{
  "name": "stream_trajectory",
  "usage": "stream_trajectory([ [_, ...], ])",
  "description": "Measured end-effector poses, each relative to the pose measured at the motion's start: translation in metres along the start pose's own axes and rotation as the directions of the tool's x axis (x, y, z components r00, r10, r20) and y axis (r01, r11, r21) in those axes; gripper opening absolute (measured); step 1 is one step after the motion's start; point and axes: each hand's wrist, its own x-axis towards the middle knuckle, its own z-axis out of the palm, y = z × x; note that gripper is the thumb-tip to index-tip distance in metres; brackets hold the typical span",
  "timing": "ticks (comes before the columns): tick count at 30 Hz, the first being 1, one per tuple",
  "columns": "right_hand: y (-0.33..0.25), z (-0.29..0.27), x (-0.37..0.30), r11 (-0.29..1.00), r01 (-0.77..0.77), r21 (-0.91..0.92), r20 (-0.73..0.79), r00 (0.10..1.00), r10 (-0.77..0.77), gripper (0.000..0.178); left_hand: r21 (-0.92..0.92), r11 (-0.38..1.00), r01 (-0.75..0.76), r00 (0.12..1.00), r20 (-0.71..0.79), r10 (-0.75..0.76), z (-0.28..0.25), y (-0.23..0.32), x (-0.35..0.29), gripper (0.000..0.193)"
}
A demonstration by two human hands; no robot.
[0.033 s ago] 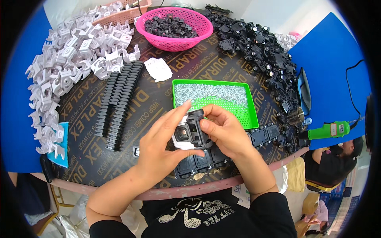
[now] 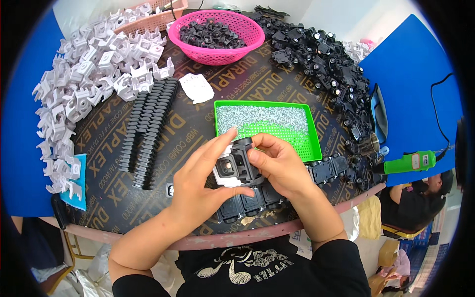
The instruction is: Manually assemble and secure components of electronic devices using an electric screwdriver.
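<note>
Between both hands, above the near part of the table, is a white and black plastic housing (image 2: 228, 167) with a square recess. My left hand (image 2: 198, 173) grips its white side, fingers behind and thumb along the bottom. My right hand (image 2: 277, 163) pinches the black frame part (image 2: 247, 163) at its right side with thumb and forefinger. Some of the housing is hidden by the fingers. Just beyond the hands lies a green perforated tray (image 2: 316, 143) with many small silver screws (image 2: 262, 115). Below the hands, a row of black plastic parts (image 2: 247, 202) lies near the table edge.
White plastic housings (image 2: 104, 62) heap up at the left, beside stacked black strips (image 2: 148, 128). A pink basket (image 2: 217, 55) of black parts stands at the back. Black wheeled parts (image 2: 316, 64) pile up on the right, near a green electric screwdriver (image 2: 410, 162). Another person (image 2: 413, 205) sits beyond the right edge.
</note>
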Motion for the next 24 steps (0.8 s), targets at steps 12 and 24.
stream_trajectory([
  [12, -0.015, -0.024, 0.0, 0.965, -0.204, 0.165, 0.193, 0.966, 0.171, 0.035, -0.314, 0.921, 0.23, 0.967, 0.178, -0.181, 0.004, -0.007, 0.006, 0.084],
  [24, -0.004, -0.026, 0.005, 0.968, -0.228, 0.101, 0.156, 0.965, 0.211, 0.028, -0.306, 0.902, 0.305, 0.947, 0.197, -0.253, 0.009, -0.009, 0.001, 0.09],
])
